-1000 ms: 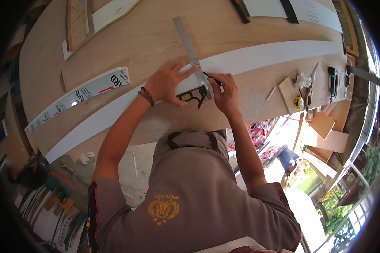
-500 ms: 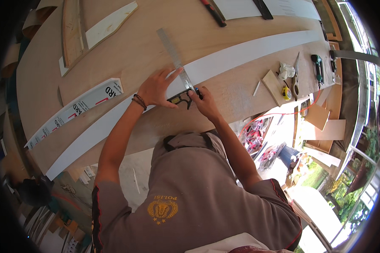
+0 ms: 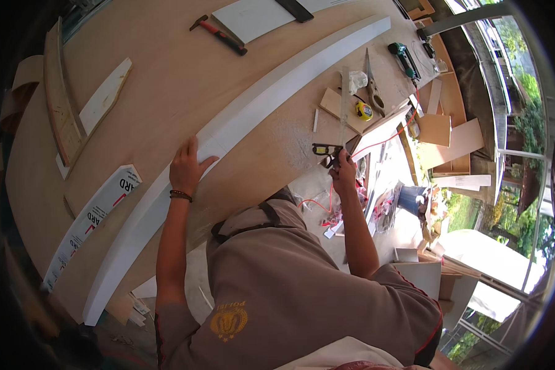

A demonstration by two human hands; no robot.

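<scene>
A long, gently curved white strip (image 3: 277, 92) runs diagonally over the worktable, from the lower left to the far right. My left hand (image 3: 188, 168) lies on its middle, fingers together and thumb spread to the side. Off to the right, by the near edge of the table, my right hand (image 3: 345, 171) is closed round the dark head of a combination square (image 3: 344, 114). The square's steel ruler points away from me, beside a small wooden board (image 3: 333, 103) and a yellow tape measure (image 3: 364, 110).
Scissors (image 3: 374, 92), a green power tool (image 3: 403, 61) with an orange cord, and crumpled plastic (image 3: 356, 81) lie at the right. A red-handled hammer (image 3: 222, 38) is at the back. A printed curved strip (image 3: 89, 222) and wooden pieces (image 3: 105, 95) lie at the left.
The combination square has come off the white strip and moved right in my right hand. My left hand has stayed on the strip. The view has turned and shifted.
</scene>
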